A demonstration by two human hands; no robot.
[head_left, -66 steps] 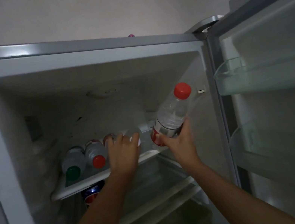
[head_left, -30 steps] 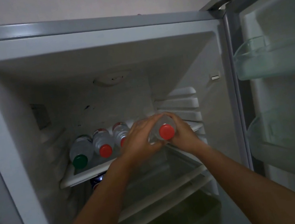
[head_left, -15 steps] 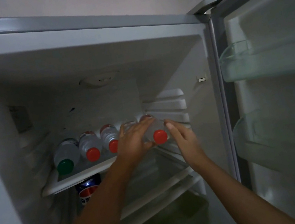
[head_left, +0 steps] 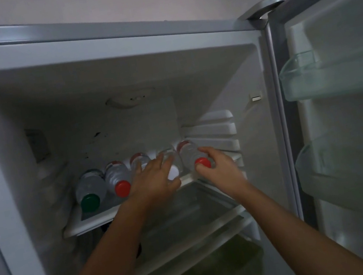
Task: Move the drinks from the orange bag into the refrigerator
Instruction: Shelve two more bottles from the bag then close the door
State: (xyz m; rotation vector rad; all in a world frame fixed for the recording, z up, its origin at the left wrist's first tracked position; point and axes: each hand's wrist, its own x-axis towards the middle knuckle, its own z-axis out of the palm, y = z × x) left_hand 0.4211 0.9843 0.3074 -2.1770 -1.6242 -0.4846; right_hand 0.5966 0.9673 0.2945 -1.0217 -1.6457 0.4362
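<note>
Bottle with red cap (head_left: 189, 156) lies at the shelf's (head_left: 98, 221) right end, cap toward the person. Right hand (head_left: 220, 169) curls its fingers round it; left hand (head_left: 152, 183) rests flat on the white-cap bottle (head_left: 173, 173) beside it.

Two bare hands, left hand (head_left: 152, 183), right hand (head_left: 220, 169), left forearm (head_left: 113, 248) bare to the frame edge, right forearm (head_left: 285, 221) likewise bare, fine surface detail lost in dim light

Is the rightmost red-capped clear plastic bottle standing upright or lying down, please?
Lying down: that red-capped clear bottle rests sideways on the white shelf, cap forward.
</note>
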